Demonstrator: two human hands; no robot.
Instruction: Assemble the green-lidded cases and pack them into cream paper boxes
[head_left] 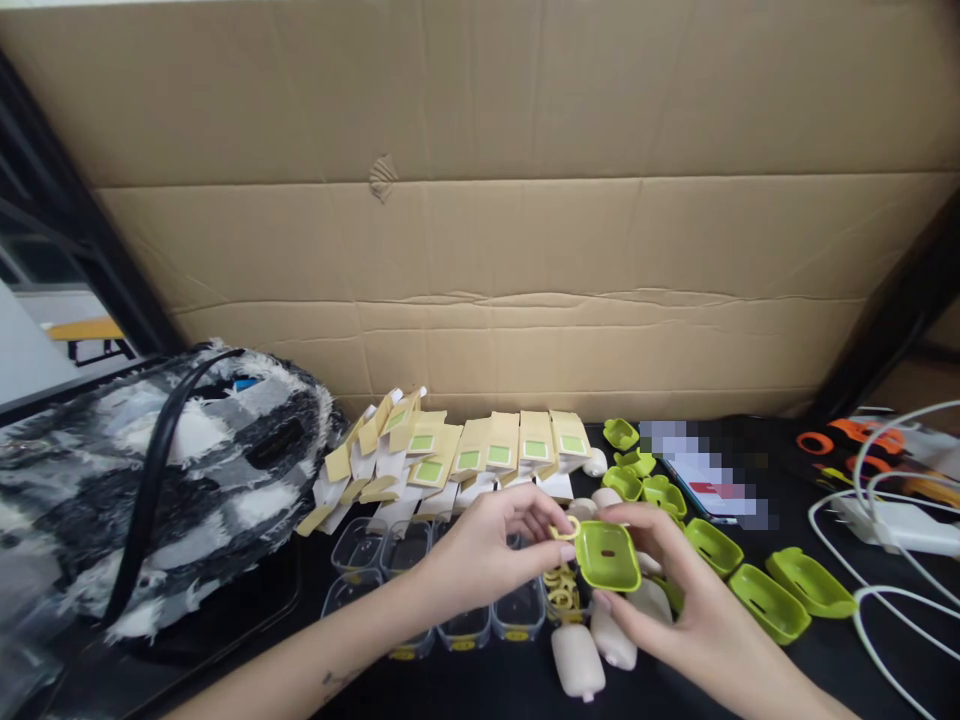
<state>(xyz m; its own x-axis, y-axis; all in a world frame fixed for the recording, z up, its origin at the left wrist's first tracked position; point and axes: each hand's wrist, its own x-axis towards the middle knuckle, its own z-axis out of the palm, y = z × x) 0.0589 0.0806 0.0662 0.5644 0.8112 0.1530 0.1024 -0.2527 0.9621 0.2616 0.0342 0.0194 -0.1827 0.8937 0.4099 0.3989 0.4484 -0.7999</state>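
My right hand [660, 575] grips a small green plastic case shell [607, 556] by its edges, its hollow inside facing me. Between the thumb and fingers of my left hand [510, 540] is a small yellow ring [568, 530], at the shell's upper left corner. Below the hands stands a clear tub holding several yellow rings [564, 590]. Pale beige rounded cases [578, 660] lie in front of it, partly hidden by my right hand. More green shells [769, 602] lie to the right of my right hand.
Clear plastic tubs [517, 610] stand in rows at left, with folded tan cardboard boxes [487, 445] behind. A shaggy black-and-white bag [225, 450] fills the left side. At right are a phone [701, 480], white cables [859, 610] and orange-handled items [870, 440]. Cardboard [525, 250] walls the back.
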